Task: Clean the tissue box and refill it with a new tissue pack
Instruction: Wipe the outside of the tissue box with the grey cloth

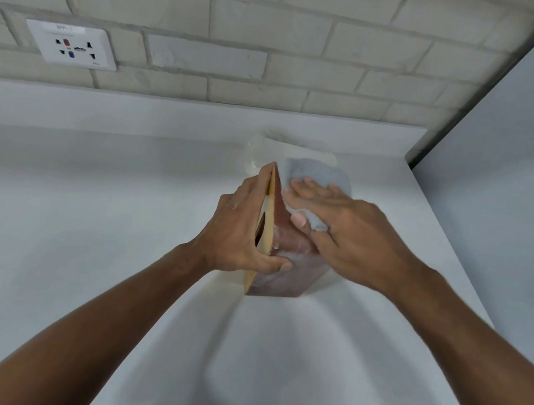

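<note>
Left hand (240, 233) grips one tissue box (282, 274): fingers lie along the tan top face and the thumb curls onto the brown side. The tissue box stands tipped on an edge on the white desk (84, 209), with its dark oval opening (259, 232) facing left.

Right hand (350, 235), fingers straight and close together, presses one pale blue-grey cloth (318, 175) flat against the brown side of the tissue box.

One clear-wrapped tissue pack (259, 149) lies on the desk just behind the tissue box. One wall socket (72, 45) sits well left of the tissue box, above desk level.
</note>
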A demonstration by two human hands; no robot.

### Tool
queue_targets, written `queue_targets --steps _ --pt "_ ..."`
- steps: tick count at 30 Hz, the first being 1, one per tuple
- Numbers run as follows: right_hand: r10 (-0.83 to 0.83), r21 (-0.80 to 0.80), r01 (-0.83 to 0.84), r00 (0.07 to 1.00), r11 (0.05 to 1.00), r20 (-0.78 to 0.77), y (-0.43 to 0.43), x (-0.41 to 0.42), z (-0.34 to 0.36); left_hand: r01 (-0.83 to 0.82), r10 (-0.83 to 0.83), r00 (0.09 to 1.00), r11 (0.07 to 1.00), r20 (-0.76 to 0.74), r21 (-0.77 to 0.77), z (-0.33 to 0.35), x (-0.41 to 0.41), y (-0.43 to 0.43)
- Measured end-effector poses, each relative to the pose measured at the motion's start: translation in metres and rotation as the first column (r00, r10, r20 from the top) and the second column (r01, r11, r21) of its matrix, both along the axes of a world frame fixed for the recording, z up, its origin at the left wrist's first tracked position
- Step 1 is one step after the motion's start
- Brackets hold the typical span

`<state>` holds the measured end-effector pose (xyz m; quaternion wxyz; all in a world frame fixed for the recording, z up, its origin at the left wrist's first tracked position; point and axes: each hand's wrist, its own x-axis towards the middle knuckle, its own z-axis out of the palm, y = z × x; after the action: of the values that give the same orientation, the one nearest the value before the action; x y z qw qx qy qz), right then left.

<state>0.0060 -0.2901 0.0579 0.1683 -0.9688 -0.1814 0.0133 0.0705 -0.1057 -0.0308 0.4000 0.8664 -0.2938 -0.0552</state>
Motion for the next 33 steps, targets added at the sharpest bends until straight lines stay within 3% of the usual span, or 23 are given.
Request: queue_targets --steps 3,6,10,14,19,23,27,33 --pt "0.114 0.031 -0.113 0.993 0.993 -0.018 0.003 -0.005 -0.007 0.021 -0.020 0.999 0.999 0.034 -0.027 -0.001 -0.001 0.001" --pt "-0.031 0.075 0.032 0.999 0.997 -0.017 -0.009 0.005 -0.005 -0.002 0.002 1.000 1.000 0.010 0.003 0.000 0.000 0.001" --pt "0.034 0.109 -0.034 0.999 0.993 -0.005 -0.024 -0.005 -0.015 -0.005 0.005 1.000 1.000 -0.009 0.027 0.001 -0.002 0.001" --pt "-0.144 0.306 0.154 0.988 0.940 -0.056 -0.046 -0.009 -0.017 0.005 -0.004 1.000 0.999 -0.019 0.040 0.000 -0.001 0.002" --pt "-0.166 0.411 0.161 0.986 0.897 -0.024 -0.042 -0.020 -0.032 0.003 -0.003 1.000 0.999 -0.021 0.035 0.000 -0.003 0.001" --pt "-0.229 0.349 0.229 0.973 0.909 -0.041 -0.041 -0.002 -0.020 0.011 -0.010 1.000 1.000 -0.019 0.029 0.001 -0.001 0.001" --pt "-0.143 0.297 0.132 0.990 0.946 0.015 -0.044 -0.032 -0.027 0.007 -0.006 1.000 1.000 -0.023 0.030 0.000 -0.001 0.002" --pt "-0.157 0.368 0.154 0.987 0.917 -0.022 -0.053 -0.036 -0.030 0.017 -0.016 1.000 1.000 -0.023 0.013 -0.001 -0.001 0.000"
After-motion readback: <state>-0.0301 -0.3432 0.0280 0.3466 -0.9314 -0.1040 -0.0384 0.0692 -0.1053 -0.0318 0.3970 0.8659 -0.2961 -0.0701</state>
